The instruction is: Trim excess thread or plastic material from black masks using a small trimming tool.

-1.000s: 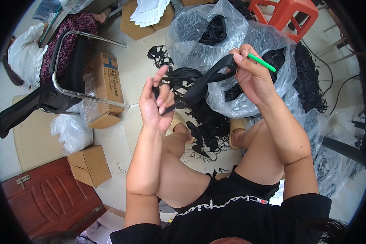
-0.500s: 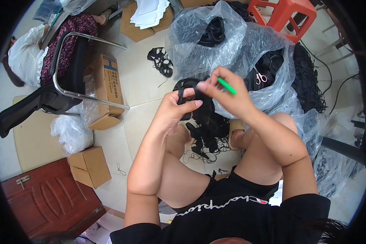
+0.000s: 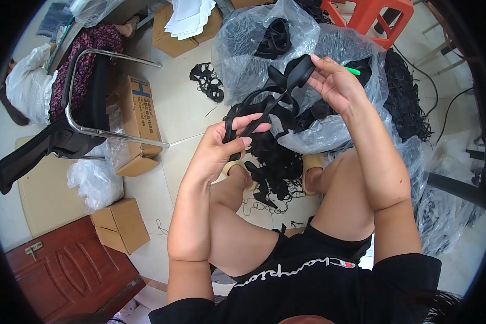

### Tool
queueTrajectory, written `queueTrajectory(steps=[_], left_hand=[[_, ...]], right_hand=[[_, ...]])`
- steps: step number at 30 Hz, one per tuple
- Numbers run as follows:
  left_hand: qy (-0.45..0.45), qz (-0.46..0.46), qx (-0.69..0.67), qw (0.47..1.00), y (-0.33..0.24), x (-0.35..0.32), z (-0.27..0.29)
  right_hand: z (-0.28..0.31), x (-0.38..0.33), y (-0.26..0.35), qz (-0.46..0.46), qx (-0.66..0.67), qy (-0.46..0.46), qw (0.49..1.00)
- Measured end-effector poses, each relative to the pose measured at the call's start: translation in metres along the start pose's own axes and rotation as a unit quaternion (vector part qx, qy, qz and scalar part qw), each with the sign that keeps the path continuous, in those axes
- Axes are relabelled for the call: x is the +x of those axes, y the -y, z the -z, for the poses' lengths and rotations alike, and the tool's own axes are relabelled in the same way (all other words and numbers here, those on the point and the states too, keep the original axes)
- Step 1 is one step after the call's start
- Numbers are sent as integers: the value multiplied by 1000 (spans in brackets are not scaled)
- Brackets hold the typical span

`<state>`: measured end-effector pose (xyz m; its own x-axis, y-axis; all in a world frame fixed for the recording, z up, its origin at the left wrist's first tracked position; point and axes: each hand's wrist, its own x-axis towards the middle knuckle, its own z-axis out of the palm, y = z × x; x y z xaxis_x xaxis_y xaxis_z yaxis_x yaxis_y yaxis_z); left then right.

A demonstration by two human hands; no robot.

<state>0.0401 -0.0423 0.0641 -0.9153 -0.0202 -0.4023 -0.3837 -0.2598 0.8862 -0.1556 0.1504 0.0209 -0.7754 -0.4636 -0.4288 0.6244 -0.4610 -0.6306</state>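
Observation:
A black strappy piece (image 3: 292, 75) of soft, smooth material is stretched between my hands, its bands looping and twisting. My left hand (image 3: 221, 144) is closed on its near end, with bands running between the fingers. Higher and to the right, my right hand (image 3: 337, 83) pinches the far end between thumb and fingers. A slim bright-green tool (image 3: 353, 71) sticks out behind that hand; its other end is hidden, so its kind cannot be told. Under my hands, a heap of black strappy pieces with loose threads (image 3: 275, 173) lies on the floor between my feet.
Clear plastic sheeting (image 3: 243, 59) with more black pieces lies ahead, beside a red-orange stool (image 3: 370, 21). One strappy piece (image 3: 207, 81) lies on the tiles. Left are a black chair (image 3: 86, 129), cartons (image 3: 121, 224) and a seated person (image 3: 29, 81). Cables run at right.
My right hand has moved up and to the right, drawing the black piece out from my left hand. The pink scissors seen on the sheeting before are now hidden behind my right hand.

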Motion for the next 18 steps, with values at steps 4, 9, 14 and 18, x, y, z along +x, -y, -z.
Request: queueTrajectory(steps=[4, 9, 14, 18], left_hand=[[-6, 25, 14, 1000, 3, -1, 9], [-47, -25, -153, 987, 11, -2, 30], [-62, -99, -300, 947, 15, 4, 27], [80, -76, -440, 891, 7, -1, 33]], right_hand=[[15, 19, 14, -21, 64, -95, 993], [35, 35, 35, -48, 179, -113, 976], [56, 46, 48, -81, 268, -111, 953], [104, 66, 66, -160, 314, 117, 929]])
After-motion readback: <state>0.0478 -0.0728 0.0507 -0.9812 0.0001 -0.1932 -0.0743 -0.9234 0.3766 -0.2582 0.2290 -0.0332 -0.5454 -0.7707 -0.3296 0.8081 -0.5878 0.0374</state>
